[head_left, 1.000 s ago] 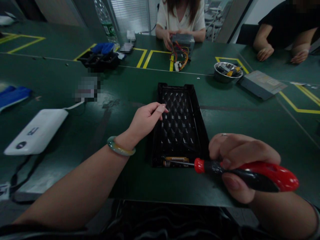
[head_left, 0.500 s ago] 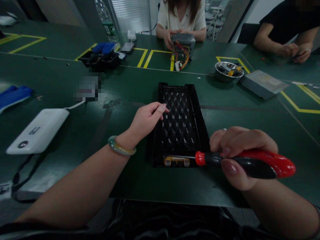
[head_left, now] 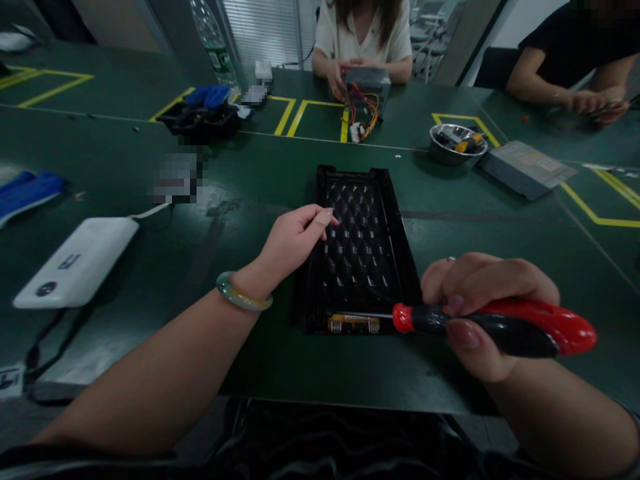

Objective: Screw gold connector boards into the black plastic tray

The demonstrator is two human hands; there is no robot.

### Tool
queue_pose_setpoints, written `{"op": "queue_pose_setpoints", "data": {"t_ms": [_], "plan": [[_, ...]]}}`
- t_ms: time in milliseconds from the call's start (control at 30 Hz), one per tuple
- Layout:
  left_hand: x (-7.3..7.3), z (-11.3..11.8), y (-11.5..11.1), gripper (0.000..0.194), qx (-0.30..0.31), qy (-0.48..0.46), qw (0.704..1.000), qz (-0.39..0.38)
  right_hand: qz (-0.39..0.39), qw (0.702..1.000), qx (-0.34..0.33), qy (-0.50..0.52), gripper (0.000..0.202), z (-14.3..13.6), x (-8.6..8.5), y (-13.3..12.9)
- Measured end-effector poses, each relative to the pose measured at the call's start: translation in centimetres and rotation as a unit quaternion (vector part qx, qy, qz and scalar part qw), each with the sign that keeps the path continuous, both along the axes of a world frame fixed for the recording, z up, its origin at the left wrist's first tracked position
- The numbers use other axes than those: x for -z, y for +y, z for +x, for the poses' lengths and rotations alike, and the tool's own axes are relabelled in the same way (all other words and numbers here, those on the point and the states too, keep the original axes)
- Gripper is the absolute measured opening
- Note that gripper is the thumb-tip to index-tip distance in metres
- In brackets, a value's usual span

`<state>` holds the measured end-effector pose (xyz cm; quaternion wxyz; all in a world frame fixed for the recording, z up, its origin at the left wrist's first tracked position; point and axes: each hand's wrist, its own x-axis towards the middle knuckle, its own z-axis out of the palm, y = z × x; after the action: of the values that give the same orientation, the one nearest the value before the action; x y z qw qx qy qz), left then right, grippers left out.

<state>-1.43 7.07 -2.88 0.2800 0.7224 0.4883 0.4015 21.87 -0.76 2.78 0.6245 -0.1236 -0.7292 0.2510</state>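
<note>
A black plastic panel (head_left: 356,240) with a quilted diamond pattern lies lengthwise in front of me. My left hand (head_left: 300,237) grips its left side wall, thumb on top and fingers curled over the edge. In my right hand (head_left: 493,307) is a red and black screwdriver (head_left: 520,328), held almost level with its shaft pointing left. The shaft reaches over the panel's near end, along a small yellowish circuit board (head_left: 354,324) with metal connectors. Where exactly the tip touches is too dark to tell.
A white power bank (head_left: 77,263) with a cable lies left, near a blue glove (head_left: 30,193). Farther off stand a black tray (head_left: 200,120), a metal bowl (head_left: 457,143) with tools and a grey metal box (head_left: 530,168). Across the table, one person handles a power supply (head_left: 370,90); another works at right.
My right hand and the screwdriver have shifted very slightly to the right. The left hand and the panel stay put. The hands of the person at far right have moved a little.
</note>
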Motion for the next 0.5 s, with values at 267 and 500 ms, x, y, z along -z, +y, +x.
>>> {"op": "queue_pose_setpoints", "data": {"t_ms": [267, 500], "plan": [[0.1, 0.0, 0.0, 0.04, -0.001, 0.006, 1.0, -0.005, -0.021, 1.0, 0.01, 0.02, 0.015, 0.0, 0.0, -0.4], [-1.2, -0.5, -0.8, 0.041, 0.114, -0.033, 0.992, -0.044, -0.025, 1.0, 0.006, 0.017, 0.018, 0.0, 0.1, -0.4]]}}
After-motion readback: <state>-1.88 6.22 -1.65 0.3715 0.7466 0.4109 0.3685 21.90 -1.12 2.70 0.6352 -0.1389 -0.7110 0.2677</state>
